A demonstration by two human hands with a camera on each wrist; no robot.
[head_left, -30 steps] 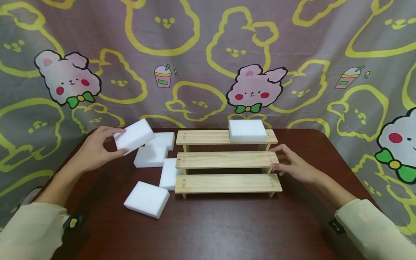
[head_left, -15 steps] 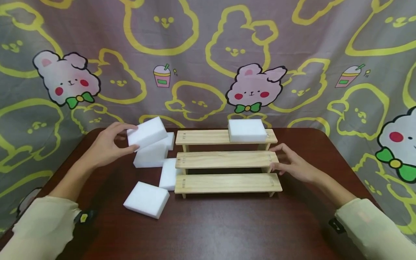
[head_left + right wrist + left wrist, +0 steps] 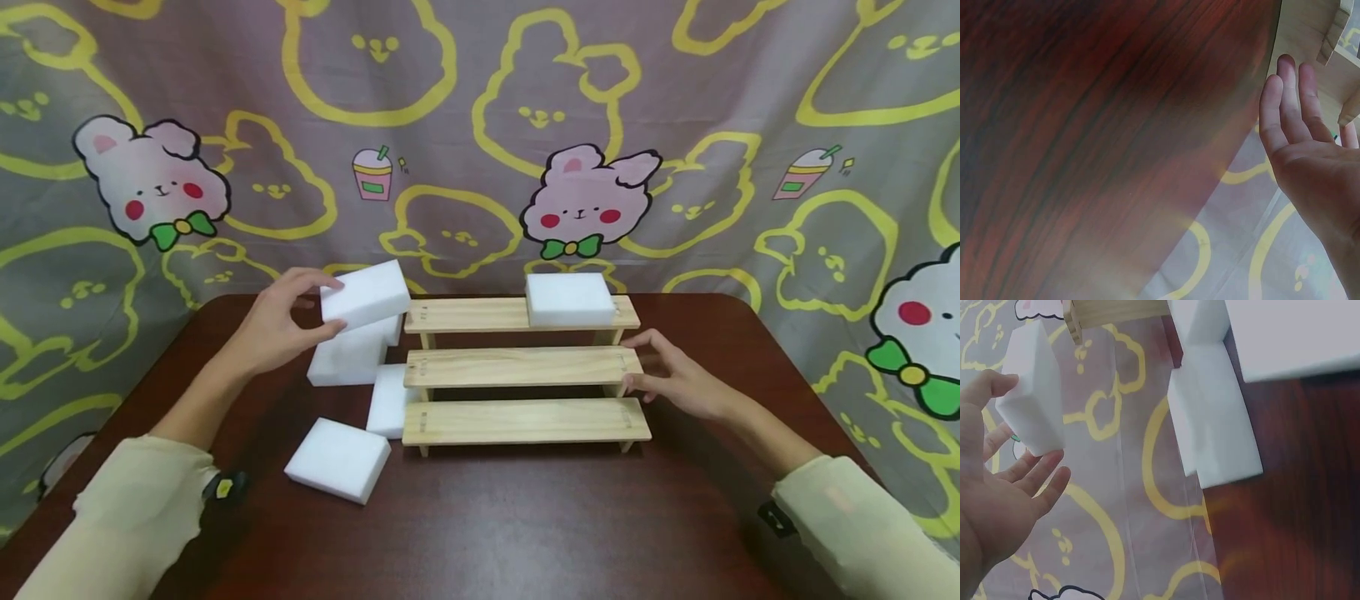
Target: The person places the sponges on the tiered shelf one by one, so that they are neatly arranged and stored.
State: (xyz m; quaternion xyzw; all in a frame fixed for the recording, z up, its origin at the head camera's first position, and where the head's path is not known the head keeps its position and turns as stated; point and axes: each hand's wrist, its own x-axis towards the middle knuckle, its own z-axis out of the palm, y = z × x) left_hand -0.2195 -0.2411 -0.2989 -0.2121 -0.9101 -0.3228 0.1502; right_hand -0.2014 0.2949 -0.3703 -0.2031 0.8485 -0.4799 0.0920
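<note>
My left hand (image 3: 281, 325) pinches a white foam block (image 3: 366, 293) between thumb and fingers, holding it tilted near the left end of the stand's top shelf. In the left wrist view the same foam block (image 3: 1032, 387) is raised, with the fingertips at its lower end. A three-tier wooden display stand (image 3: 517, 367) stands on the table; another white block (image 3: 570, 298) lies toward the right of its top shelf. My right hand (image 3: 682, 383) grips the right end of the middle shelf between thumb and forefinger. In the right wrist view, the other fingers (image 3: 1294, 115) extend loosely.
Several more white blocks lie left of the stand: one (image 3: 345, 357) partly beneath the raised block in view, one (image 3: 388, 402) against the stand's side, one (image 3: 337, 460) nearer the front. The dark wooden table (image 3: 517, 525) backs onto a patterned curtain (image 3: 450, 125).
My left hand has carried the foam block rightward and slightly up, from the table's left side toward the top shelf's left end. The right hand has stayed at the stand.
</note>
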